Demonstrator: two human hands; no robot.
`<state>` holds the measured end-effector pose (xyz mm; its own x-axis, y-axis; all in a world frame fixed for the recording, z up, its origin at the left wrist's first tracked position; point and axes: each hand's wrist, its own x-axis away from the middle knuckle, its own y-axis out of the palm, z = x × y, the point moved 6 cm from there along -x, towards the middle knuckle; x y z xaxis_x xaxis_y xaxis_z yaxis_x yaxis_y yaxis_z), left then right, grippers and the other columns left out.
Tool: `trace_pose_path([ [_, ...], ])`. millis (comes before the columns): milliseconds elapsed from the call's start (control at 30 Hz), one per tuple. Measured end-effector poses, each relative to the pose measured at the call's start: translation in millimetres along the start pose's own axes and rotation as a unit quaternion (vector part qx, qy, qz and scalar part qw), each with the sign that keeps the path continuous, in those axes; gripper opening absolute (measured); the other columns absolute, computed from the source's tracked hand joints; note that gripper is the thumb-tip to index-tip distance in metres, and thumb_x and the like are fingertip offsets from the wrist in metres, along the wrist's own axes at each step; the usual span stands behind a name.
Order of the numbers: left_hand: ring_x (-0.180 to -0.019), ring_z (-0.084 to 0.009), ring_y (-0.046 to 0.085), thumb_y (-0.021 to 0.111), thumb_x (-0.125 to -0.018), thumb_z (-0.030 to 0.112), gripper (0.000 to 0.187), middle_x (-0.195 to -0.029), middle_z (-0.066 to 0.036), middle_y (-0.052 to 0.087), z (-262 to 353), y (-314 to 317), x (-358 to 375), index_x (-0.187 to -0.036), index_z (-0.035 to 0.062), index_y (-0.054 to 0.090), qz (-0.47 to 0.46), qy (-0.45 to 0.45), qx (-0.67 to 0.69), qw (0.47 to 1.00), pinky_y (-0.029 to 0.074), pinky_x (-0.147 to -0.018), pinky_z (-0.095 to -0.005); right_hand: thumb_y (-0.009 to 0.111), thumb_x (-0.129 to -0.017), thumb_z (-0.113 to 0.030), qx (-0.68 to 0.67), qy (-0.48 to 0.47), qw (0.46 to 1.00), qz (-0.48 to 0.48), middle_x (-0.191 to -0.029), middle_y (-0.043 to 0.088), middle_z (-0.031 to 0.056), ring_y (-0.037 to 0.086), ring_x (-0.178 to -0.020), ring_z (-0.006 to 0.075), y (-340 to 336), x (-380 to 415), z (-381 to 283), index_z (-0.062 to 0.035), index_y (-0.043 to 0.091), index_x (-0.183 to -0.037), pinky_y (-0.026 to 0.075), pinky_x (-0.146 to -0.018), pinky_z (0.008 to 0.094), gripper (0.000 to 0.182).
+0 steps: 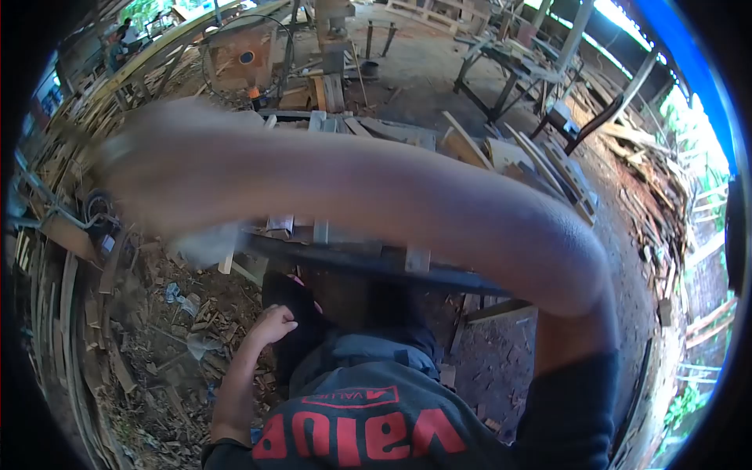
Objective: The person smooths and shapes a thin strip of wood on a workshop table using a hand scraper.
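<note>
My right arm stretches across the view to the left, over a workbench [352, 258] with boards and wood pieces on it. At its end, my right hand [157, 168] is smeared by motion, so I cannot tell how its fingers lie. A blurred pale patch [207, 244] shows just below that hand. Lower down, my left hand [274, 323] is curled closed beside my dark-clad leg [288, 301], with nothing visible sticking out of it. A small pink thing [298, 280] shows by the leg.
Wood scraps [180, 345] litter the ground at left, near long stacked boards [66, 313]. A chair frame [576, 125] stands at right, before a timber pile [654, 188]. Behind the bench are a wooden post [333, 55] and another work table [517, 59]. A person [121, 35] is far left.
</note>
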<state>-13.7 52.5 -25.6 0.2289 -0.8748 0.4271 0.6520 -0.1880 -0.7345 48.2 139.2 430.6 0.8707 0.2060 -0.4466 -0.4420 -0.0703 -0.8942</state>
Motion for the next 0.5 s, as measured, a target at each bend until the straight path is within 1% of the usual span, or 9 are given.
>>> trace_pose_path([
  [33, -0.095, -0.0294, 0.062, 0.071, -0.079, 0.025, 0.028, -0.096, -0.016, 0.063, 24, -2, -9, -0.096, 0.0026, 0.065, 0.014, 0.053, 0.017, 0.998, 0.049, -0.086, -0.0385, 0.055, -0.09, -0.025, -0.228, 0.153, 0.962, -0.005, -0.072, 0.059, 0.0016, 0.061, -0.065, 0.0172, -9, 46, 32, -0.0058, 0.061, -0.093, 0.05, -0.05, 0.033, 0.021],
  [67, -0.094, -0.0304, 0.062, 0.07, -0.08, 0.023, 0.027, -0.094, -0.016, 0.062, 48, -5, -18, -0.096, 0.0024, 0.064, 0.028, 0.103, 0.033, 0.994, 0.05, -0.085, -0.0385, 0.047, -0.094, -0.026, -0.437, 0.297, 0.849, -0.012, -0.062, 0.052, -0.0007, 0.057, -0.06, 0.0095, -7, 88, 56, -0.0052, 0.058, -0.086, 0.046, -0.046, 0.0286, 0.025],
  [100, -0.094, -0.0304, 0.062, 0.07, -0.08, 0.023, 0.027, -0.094, -0.016, 0.062, 44, -21, 14, -0.096, 0.0024, 0.064, 0.024, 0.084, 0.032, 0.996, 0.05, -0.085, -0.0385, 0.048, -0.094, -0.028, -0.486, 0.328, 0.809, 0.04, -0.067, 0.048, -0.0023, 0.051, -0.059, 0.0077, 7, 101, 62, -0.0052, 0.056, -0.094, 0.047, -0.049, 0.027, 0.024],
  [167, -0.09, -0.0235, 0.064, 0.072, -0.079, 0.02, 0.026, -0.095, -0.014, 0.062, 89, -32, -4, -0.097, 0.0026, 0.065, -0.008, 0.165, 0.091, 0.982, 0.051, -0.082, -0.0338, 0.048, -0.095, -0.027, -0.513, 0.382, 0.762, 0.102, -0.081, 0.051, 0.0016, 0.049, -0.065, 0.0077, 20, 154, 94, -0.0033, 0.052, -0.11, 0.047, -0.053, 0.0255, 0.028],
  [233, -0.087, -0.0214, 0.062, 0.071, -0.08, 0.019, 0.025, -0.092, -0.012, 0.059, 132, -52, -7, -0.097, 0.0027, 0.062, 0.022, 0.233, 0.098, 0.967, 0.05, -0.079, -0.0327, 0.047, -0.097, -0.026, -0.508, 0.433, 0.726, 0.164, -0.082, 0.051, 0.0015, 0.049, -0.066, 0.0079, 43, 206, 114, -0.004, 0.051, -0.112, 0.046, -0.053, 0.0244, 0.027],
  [267, -0.087, -0.0214, 0.062, 0.071, -0.08, 0.019, 0.025, -0.092, -0.012, 0.059, 145, -60, -18, -0.097, 0.0027, 0.062, 0.026, 0.231, 0.098, 0.968, 0.05, -0.079, -0.0327, 0.046, -0.097, -0.025, -0.493, 0.473, 0.705, 0.19, -0.082, 0.051, 0.0017, 0.05, -0.065, 0.0079, 59, 232, 124, -0.004, 0.051, -0.111, 0.046, -0.053, 0.0243, 0.025],
  [400, -0.092, -0.0258, 0.058, 0.071, -0.078, 0.021, 0.035, -0.098, -0.01, 0.052, 190, -97, -78, -0.105, 0.0062, 0.054, 0.2, 0.317, -0.002, 0.927, 0.047, -0.08, -0.0368, 0.045, -0.097, -0.023, -0.415, 0.583, 0.633, 0.297, -0.075, 0.051, 0.0012, 0.051, -0.058, 0.0087, 139, 337, 145, -0.0046, 0.052, -0.103, 0.044, -0.049, 0.0253, 0.021],
  [433, -0.092, -0.0258, 0.058, 0.071, -0.078, 0.021, 0.035, -0.098, -0.01, 0.052, 204, -103, -91, -0.105, 0.0062, 0.054, 0.196, 0.319, -0.002, 0.927, 0.047, -0.08, -0.0368, 0.046, -0.096, -0.024, -0.38, 0.608, 0.616, 0.327, -0.071, 0.051, -0.0004, 0.051, -0.056, 0.0079, 153, 361, 142, -0.0052, 0.053, -0.099, 0.042, -0.048, 0.0259, 0.02],
  [500, -0.102, -0.0288, 0.053, 0.074, -0.075, 0.029, 0.051, -0.11, -0.01, 0.05, 231, -122, -116, -0.116, 0.0094, 0.05, 0.271, 0.312, -0.071, 0.908, 0.043, -0.088, -0.0415, 0.045, -0.097, -0.023, -0.33, 0.653, 0.614, 0.295, -0.068, 0.051, 0.0012, 0.051, -0.057, 0.0085, 173, 386, 129, -0.005, 0.052, -0.096, 0.043, -0.049, 0.0259, 0.02],
])
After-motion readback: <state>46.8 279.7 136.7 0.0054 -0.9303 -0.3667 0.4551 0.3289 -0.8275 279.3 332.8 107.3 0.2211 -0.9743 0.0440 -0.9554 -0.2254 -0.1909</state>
